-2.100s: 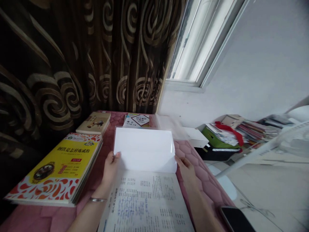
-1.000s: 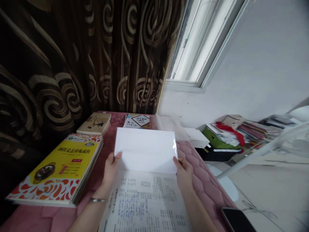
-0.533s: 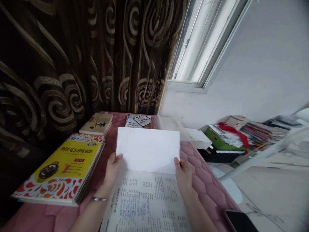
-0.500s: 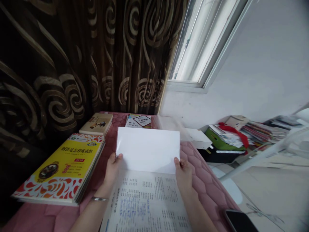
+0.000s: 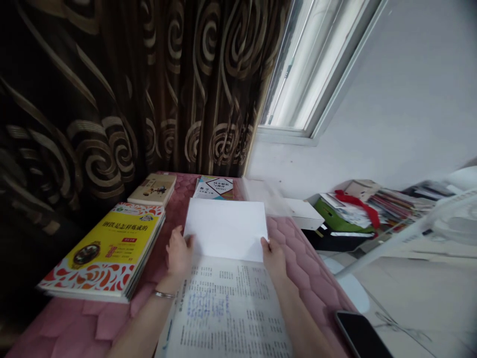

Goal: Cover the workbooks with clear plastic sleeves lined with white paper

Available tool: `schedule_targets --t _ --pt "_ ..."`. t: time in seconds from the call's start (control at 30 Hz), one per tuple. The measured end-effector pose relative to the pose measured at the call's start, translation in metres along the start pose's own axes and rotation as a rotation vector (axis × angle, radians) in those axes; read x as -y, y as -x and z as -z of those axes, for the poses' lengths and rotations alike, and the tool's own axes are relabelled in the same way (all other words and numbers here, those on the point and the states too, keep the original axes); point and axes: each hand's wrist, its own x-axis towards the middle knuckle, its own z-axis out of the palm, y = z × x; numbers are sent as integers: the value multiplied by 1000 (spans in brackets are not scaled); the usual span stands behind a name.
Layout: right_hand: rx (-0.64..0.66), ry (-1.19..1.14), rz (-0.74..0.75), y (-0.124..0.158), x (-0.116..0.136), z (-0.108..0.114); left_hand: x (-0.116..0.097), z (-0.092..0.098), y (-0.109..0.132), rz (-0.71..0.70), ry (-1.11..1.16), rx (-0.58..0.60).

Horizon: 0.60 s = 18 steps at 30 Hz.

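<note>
Near the left hand (image 5: 179, 257), a yellow-covered book (image 5: 110, 238) lies flat.

White paper sheet (image 5: 225, 229): matt, smooth. Open bk page (image 5: 227, 308) nearer: thin matt paper w/ print. Yellow bk cover (image 5: 112, 248), left: glossy card. Pink mat (image 5: 316, 268) underneath: quilted cloth, soft sheen. Curtain (image 5: 93, 99), far left: dark cloth, shiny swirls. Bangle (image 5: 164, 294), near: polished metal. Phone (image 5: 359, 334), near right: glossy black glass.

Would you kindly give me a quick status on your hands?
Left hand, right hand at lower corners of white sheet; sheet over printed page; yellow book beside left hand.
</note>
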Motion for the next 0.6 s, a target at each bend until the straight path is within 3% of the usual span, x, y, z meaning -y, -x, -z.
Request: schedule_targets --t 0.07,0.1,0.2,0.27,0.3,0.4,0.47,0.6 --pt "28 64 -1 -6 -2 -5 -15 -1 11 -196 -418 -33" --pt "46 92 -6 -9 -3 -6 -22 -2 20 -313 -584 12" --pt "82 163 -24 -15 0 -9 -34 -5 67 -682 -736 393" --pt "86 193 -20 -16 3 -10 -24 -6 107 -940 -748 669" --pt "85 201 -14 -17 5 -10 -14 -5 126 -1042 -765 713" --pt "89 221 4 -15 9 -11 29 0 167 -1303 -790 657" --pt "97 235 8 -13 10 -11 53 5 177 -1368 -826 595" --pt "122 266 -14 -12 14 -10 67 7 179 -1493 -936 567"
